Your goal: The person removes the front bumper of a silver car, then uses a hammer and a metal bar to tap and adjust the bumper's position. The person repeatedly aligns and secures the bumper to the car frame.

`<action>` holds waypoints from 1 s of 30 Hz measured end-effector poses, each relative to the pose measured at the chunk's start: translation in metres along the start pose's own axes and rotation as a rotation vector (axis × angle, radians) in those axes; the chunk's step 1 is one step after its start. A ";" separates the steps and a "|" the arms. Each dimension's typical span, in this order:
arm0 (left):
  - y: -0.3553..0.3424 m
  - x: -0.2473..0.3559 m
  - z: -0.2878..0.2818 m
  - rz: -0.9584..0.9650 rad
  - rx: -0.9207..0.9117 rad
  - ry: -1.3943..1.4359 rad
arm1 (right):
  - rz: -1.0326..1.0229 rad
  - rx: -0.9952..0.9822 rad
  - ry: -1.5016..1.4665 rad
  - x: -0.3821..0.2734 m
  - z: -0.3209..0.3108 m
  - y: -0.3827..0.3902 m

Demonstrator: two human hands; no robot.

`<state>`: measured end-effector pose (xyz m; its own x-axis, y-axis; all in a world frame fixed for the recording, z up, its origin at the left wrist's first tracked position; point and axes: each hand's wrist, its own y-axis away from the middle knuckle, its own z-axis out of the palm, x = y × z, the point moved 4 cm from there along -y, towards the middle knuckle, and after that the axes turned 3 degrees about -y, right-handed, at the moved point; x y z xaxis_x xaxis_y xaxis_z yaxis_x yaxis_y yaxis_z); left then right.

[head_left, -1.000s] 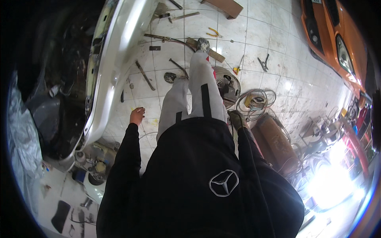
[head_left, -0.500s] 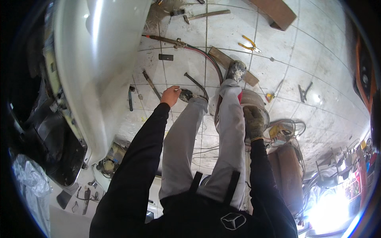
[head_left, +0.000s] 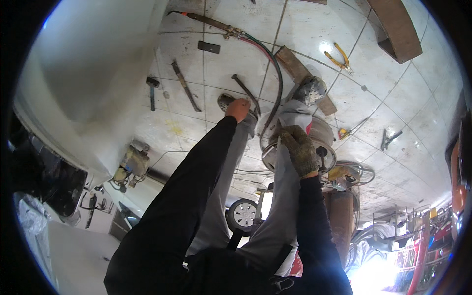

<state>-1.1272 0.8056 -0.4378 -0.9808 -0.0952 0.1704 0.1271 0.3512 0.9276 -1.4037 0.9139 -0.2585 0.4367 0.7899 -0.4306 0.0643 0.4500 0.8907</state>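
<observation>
The person's bare left hand (head_left: 238, 110) appears over the left shoe (head_left: 225, 101), fingers curled; whether its grip holds anything cannot be told. Just beside it, a dark metal bar (head_left: 243, 88) lies on the tiled floor (head_left: 305, 24), long axis slanting from upper left to lower right, headed end pointing away from the person. The gloved right hand (head_left: 299, 150) overlaps the grey trousers (head_left: 282, 199) and wheel rim (head_left: 322, 133), its grip equally unclear.

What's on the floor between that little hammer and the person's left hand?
In the head view, a long, narrow tool lies between the hammer and the left hand; then comes the left shoe, right by the hand.
</observation>
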 end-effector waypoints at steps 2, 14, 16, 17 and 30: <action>0.001 -0.035 0.026 -0.084 -0.032 0.011 | 0.015 0.030 0.066 0.019 -0.014 -0.010; -0.163 -0.255 -0.089 -0.297 0.357 -1.048 | -0.249 0.057 0.462 0.011 -0.049 -0.125; -0.144 -0.352 -0.203 -0.547 0.477 -0.656 | -0.117 -0.087 0.129 -0.008 -0.004 -0.158; -0.131 -0.386 -0.263 -0.589 0.294 -0.803 | -0.204 -0.185 0.128 0.030 0.009 -0.185; 0.107 0.064 -0.115 0.580 -0.085 -0.378 | 0.854 -0.620 -0.931 0.018 0.117 -0.117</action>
<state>-1.1596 0.7298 -0.2897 -0.7330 0.4219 0.5335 0.6423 0.1714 0.7470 -1.2990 0.8269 -0.3530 0.5810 0.4576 0.6731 -0.8126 0.2786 0.5119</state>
